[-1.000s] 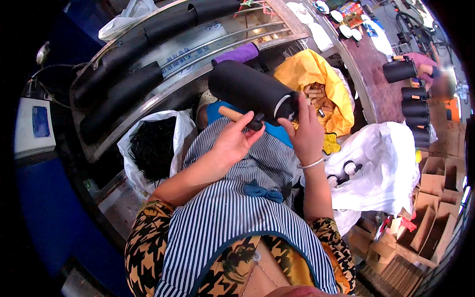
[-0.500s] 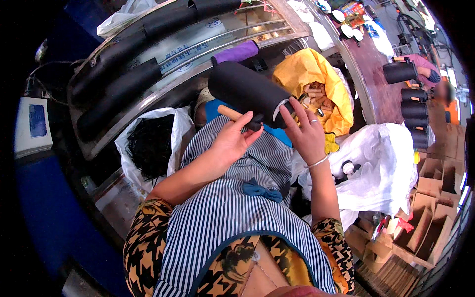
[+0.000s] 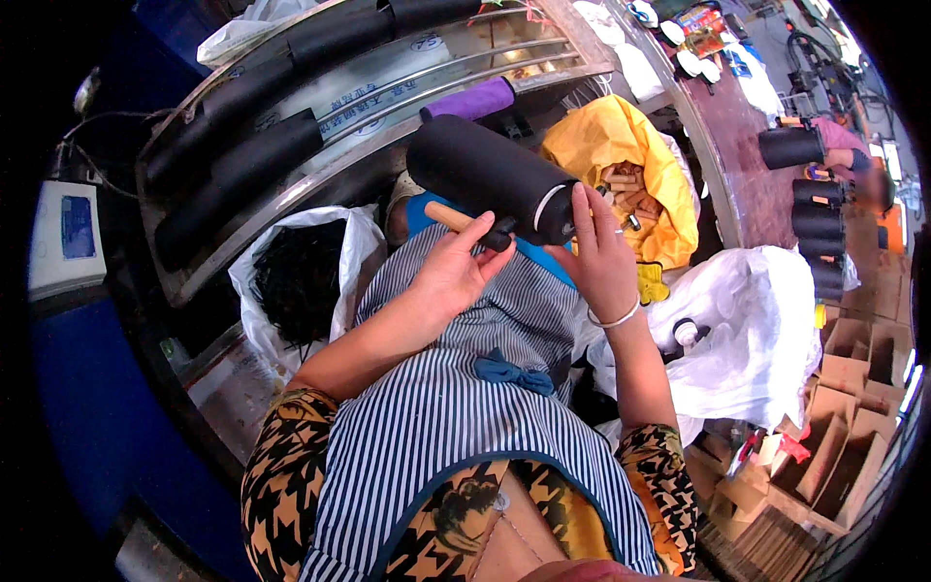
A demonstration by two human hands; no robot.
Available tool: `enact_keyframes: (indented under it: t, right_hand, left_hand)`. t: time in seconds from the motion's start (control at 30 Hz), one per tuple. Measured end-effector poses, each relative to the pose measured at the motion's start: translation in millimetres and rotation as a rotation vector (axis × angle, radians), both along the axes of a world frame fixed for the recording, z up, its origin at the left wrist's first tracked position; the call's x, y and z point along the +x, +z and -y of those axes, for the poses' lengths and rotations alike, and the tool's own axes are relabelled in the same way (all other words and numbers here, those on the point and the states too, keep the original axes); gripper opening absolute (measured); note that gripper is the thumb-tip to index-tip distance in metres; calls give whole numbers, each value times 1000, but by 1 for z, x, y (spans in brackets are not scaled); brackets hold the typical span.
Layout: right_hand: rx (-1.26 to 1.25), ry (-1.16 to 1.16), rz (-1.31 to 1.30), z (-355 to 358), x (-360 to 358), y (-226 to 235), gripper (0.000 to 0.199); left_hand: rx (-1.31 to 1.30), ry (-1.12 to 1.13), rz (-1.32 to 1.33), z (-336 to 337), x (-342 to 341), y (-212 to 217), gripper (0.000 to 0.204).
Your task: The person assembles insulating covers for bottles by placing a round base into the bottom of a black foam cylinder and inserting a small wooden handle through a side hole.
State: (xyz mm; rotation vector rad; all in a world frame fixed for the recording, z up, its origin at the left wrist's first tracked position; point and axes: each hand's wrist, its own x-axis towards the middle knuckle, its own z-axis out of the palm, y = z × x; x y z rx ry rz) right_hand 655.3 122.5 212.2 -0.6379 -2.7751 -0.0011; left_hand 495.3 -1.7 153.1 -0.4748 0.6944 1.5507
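Observation:
A thick black roller (image 3: 485,175) with a pale ring near its end lies across my lap, over a striped apron (image 3: 465,417). My right hand (image 3: 596,257) grips the roller's near end, fingers spread over the rim. My left hand (image 3: 451,276) holds a short wooden handle (image 3: 451,216) with a dark tip, pressed against the roller's underside.
A metal rack (image 3: 320,107) with several long black foam rollers and a purple one (image 3: 475,97) runs behind. A yellow bag of wooden handles (image 3: 630,165), white bags (image 3: 756,330), a bag of black parts (image 3: 301,276), cardboard boxes (image 3: 853,427) and another person's hand at the far right (image 3: 839,155) surround me.
Both hands and the roller have shifted slightly; the roller's end turned a little in my right hand while my left keeps the wooden handle against it.

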Motion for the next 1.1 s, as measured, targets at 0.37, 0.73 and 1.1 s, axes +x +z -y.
enact_keyframes:
  t: [0.37, 0.73, 1.1]
  right_hand:
    - [-33, -275, -44, 11, -2, -9, 94]
    - [-772, 13, -393, 11, -4, -2, 75]
    - [-70, -61, -79, 8, -17, 11, 80]
  left_hand:
    - [20, 66, -10, 2, 0, 2, 29]
    - [26, 85, -68, -1, 0, -1, 23]
    - [33, 84, -65, 1, -3, 5, 21]
